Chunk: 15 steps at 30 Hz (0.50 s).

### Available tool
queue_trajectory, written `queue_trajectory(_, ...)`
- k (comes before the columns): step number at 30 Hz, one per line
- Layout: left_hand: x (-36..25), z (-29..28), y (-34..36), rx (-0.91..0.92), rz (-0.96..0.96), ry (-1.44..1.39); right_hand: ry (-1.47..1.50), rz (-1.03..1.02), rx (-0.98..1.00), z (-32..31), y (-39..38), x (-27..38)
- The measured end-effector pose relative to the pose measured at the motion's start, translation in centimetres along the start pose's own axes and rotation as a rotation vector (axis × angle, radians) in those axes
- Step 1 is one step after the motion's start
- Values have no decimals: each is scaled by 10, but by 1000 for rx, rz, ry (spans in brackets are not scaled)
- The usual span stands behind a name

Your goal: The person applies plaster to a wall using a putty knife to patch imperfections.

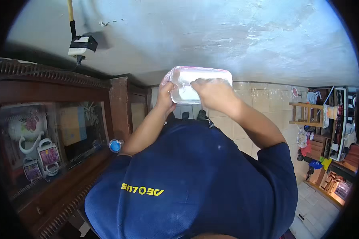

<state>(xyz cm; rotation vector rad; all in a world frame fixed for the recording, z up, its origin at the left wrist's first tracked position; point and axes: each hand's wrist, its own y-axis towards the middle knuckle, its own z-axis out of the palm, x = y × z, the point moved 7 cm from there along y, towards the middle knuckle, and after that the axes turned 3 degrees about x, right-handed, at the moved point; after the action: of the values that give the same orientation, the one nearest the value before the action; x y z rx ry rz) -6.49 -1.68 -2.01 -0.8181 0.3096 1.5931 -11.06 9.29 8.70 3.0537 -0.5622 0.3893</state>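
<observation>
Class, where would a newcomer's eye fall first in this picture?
First, the shiny, pale container at upper centre, held by the left hand with the right hand over it. Next, the dark blue top with yellow lettering, filling the lower middle. Then the white mugs behind cabinet glass at left.

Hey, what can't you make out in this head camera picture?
In the head view:
Left hand: some fingers hidden behind the plastic container.
Right hand: fingers blurred over the container, grip unclear.
Wooden cabinet: left end cut off by the dark picture edge.
Stacked things at far right: too small to identify.
</observation>
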Motion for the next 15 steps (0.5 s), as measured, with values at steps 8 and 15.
queue_trajectory(8,9,-2,-3,13,-10,-24,138,-4,184,-22,-27,-14)
queue_trajectory(15,0,-6,-1,-15,41,38,126,20,83,-5,-11,-27)
